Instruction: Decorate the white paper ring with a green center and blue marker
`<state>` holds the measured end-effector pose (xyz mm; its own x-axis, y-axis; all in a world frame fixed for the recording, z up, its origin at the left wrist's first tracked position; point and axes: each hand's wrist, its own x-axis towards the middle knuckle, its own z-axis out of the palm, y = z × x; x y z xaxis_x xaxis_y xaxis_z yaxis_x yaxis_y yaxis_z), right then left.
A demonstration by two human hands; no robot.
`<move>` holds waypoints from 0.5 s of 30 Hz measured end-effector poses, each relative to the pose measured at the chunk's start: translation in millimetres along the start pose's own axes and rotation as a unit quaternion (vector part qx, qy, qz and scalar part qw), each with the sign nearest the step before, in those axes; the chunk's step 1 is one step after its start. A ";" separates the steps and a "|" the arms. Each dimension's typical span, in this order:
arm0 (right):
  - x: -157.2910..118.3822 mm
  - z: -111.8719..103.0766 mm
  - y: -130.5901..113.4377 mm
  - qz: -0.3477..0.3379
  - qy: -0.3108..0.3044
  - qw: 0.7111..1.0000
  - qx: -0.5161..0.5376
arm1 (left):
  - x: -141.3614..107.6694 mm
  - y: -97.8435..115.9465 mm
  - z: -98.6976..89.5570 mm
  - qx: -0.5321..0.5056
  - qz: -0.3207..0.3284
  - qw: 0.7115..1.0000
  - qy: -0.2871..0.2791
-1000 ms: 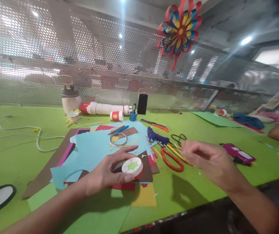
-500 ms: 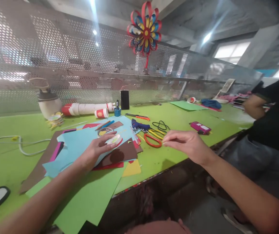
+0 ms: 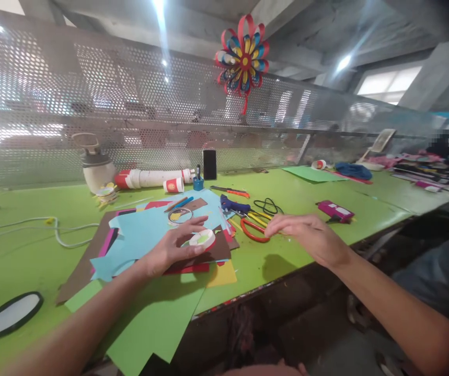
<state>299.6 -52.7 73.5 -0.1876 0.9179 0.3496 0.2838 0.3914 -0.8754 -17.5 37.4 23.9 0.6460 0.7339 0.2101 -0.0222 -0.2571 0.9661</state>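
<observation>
My left hand (image 3: 169, 246) is closed around a small round white piece (image 3: 203, 238) with a green centre and a red edge, which looks like a cut paper-cup base. It is held over brown and blue paper sheets. To the right, my right hand (image 3: 314, 237) hovers above the table edge, fingers drawn together in a pinch. Whatever lies between those fingertips, if anything, is too small to make out. Beside them are an orange scissor handle (image 3: 252, 234), yellow-handled pliers (image 3: 261, 215) and a dark blue glue gun (image 3: 234, 203).
Light blue paper (image 3: 138, 230) and green paper (image 3: 157, 318) cover the left part of the green table. Behind stand a bottle (image 3: 98, 169), a paper cup (image 3: 174, 185) and a phone (image 3: 209, 164). A purple case (image 3: 336, 210) lies right. A paper flower (image 3: 243, 61) hangs above.
The view has shifted, so the table sits further right and slightly lower. The round piece is tilted differently in my left hand. The person at the right is mostly out of view.
</observation>
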 end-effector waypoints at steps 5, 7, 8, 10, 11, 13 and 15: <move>14.4 7.6 11.7 0.043 -0.014 0.998 0.037 | -0.9 -0.4 -1.1 -0.001 -0.006 1.000 -0.005; 22.7 9.4 15.2 0.045 0.001 0.998 0.033 | -1.3 -1.7 -2.1 -0.005 -0.007 1.000 0.001; 27.4 10.3 16.4 0.043 0.014 0.999 0.028 | -1.4 -2.4 -2.5 -0.008 -0.007 1.000 0.006; 38.4 12.6 18.2 0.037 0.036 0.999 0.019 | -1.5 -3.7 -2.8 -0.013 -0.007 1.000 0.017; 44.9 14.3 19.2 0.032 0.044 0.998 0.019 | -1.6 -4.3 -2.9 -0.014 -0.007 1.000 0.023; 60.3 18.7 22.1 0.020 0.056 0.998 0.029 | -1.5 -5.3 -2.9 -0.016 -0.011 0.999 0.035; 77.9 23.4 25.3 0.009 0.053 0.997 0.049 | -1.3 -5.7 -2.9 -0.016 -0.015 0.999 0.045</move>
<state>270.2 27.2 70.8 -0.0813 0.9287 0.3617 0.1926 0.3707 -0.9086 -20.5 39.7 18.5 0.5763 0.7944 0.1918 -0.0292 -0.2145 0.9763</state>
